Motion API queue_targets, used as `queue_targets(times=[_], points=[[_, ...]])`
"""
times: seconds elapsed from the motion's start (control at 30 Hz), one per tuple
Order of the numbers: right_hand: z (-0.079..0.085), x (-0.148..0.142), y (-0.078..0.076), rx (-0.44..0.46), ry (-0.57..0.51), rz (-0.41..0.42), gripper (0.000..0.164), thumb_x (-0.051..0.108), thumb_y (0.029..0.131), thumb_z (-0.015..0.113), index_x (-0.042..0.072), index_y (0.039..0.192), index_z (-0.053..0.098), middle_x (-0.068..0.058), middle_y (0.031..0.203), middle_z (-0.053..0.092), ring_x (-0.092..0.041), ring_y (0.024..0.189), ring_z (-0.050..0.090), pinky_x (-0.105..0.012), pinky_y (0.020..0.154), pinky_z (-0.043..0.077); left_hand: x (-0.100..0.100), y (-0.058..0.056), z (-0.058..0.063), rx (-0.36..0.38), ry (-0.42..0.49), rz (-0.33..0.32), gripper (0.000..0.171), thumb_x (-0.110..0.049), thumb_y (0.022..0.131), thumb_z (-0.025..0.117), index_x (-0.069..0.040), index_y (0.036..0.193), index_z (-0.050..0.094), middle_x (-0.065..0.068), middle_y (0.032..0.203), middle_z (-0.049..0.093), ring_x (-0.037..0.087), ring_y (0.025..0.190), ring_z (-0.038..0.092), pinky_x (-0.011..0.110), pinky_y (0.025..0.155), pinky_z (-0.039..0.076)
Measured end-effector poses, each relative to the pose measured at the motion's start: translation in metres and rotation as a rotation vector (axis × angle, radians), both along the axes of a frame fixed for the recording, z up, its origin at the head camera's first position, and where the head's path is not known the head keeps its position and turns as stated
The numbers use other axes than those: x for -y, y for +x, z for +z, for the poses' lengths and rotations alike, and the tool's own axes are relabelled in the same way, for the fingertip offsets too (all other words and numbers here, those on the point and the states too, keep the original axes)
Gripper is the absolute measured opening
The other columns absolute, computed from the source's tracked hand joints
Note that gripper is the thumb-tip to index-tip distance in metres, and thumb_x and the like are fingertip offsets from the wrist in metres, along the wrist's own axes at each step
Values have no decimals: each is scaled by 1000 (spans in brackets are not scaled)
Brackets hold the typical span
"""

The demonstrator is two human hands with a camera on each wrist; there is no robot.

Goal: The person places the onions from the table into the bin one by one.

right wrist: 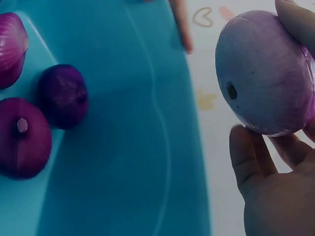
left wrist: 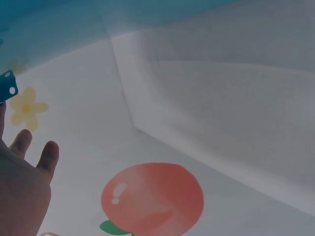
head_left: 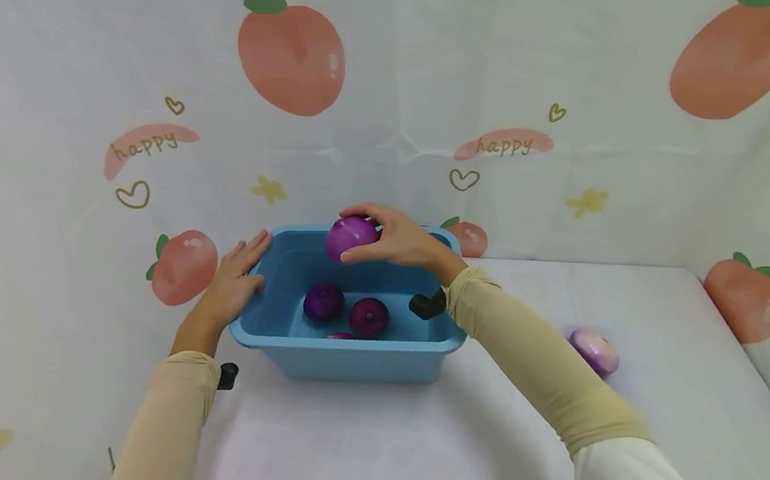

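Note:
A purple onion point(head_left: 351, 238) is held between the thumb and fingers of my right hand point(head_left: 395, 237), above the blue plastic bin point(head_left: 359, 364). In the right wrist view the same onion point(right wrist: 266, 73) shows a small dark spot on its pale skin. My left hand point(head_left: 233, 283) rests on the bin's left rim, its fingers extended. Inside the bin lie a dark purple onion point(head_left: 323, 303), a reddish-purple onion point(head_left: 369, 318), and another onion point(head_left: 340, 336) mostly hidden by the front wall; the right wrist view shows these three more fully.
Another onion point(head_left: 596, 351), pale purple, lies on the white table point(head_left: 358, 460) to the right, partly behind my right sleeve. A white cloth backdrop point(head_left: 394, 48) printed with fruit stands close behind the bin and along the left and right sides.

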State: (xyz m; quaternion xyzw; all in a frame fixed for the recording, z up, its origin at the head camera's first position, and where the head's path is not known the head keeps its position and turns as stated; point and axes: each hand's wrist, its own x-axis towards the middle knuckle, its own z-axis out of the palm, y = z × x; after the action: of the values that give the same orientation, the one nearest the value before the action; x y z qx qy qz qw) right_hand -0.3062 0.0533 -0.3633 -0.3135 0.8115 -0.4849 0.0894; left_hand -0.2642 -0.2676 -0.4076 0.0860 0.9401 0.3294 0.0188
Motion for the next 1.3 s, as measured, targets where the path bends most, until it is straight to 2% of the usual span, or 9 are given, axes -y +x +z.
queue_targets(times=[0.2,0.47,0.73,0.87,1.03,1.3], points=[[-15,16,-11,19,56,46,75,34,84,81,20,150,48,-6,146,54,-24,130,53,-38,97,59,0,0,-1,-1,-1,11,78,-12,91,45,-27,164,20,-2,173,14,42,161,1,80,118,8],[-29,27,-11,89,94,100,76,34,85,81,19,151,47,-5,147,52,-25,131,53,-40,99,58,-2,-3,-3,6,1,10,78,-12,91,45,-27,163,23,-4,173,16,39,161,1,80,118,9],[-43,25,-11,82,265,62,77,41,78,85,25,146,51,-3,146,54,-23,127,57,-41,104,55,0,-4,-5,7,1,23,79,-13,90,45,-29,164,22,-4,173,15,39,161,0,81,117,9],[-49,25,-13,97,339,106,79,42,78,85,25,146,50,-4,147,53,-23,129,56,-42,106,53,1,-2,-4,14,5,27,79,-13,90,45,-30,164,21,-3,173,15,39,161,-1,81,117,8],[-53,26,-14,106,404,141,81,44,77,85,25,147,49,-5,146,53,-24,130,55,-43,108,52,0,0,-3,19,4,30,79,-13,90,45,-30,164,20,-4,173,14,39,161,-1,81,117,8],[-51,26,-12,118,401,144,78,42,78,85,25,145,49,-5,143,54,-24,128,56,-43,108,52,0,0,-3,15,-9,34,80,-13,91,45,-33,163,19,-4,173,14,39,161,0,81,117,9]])
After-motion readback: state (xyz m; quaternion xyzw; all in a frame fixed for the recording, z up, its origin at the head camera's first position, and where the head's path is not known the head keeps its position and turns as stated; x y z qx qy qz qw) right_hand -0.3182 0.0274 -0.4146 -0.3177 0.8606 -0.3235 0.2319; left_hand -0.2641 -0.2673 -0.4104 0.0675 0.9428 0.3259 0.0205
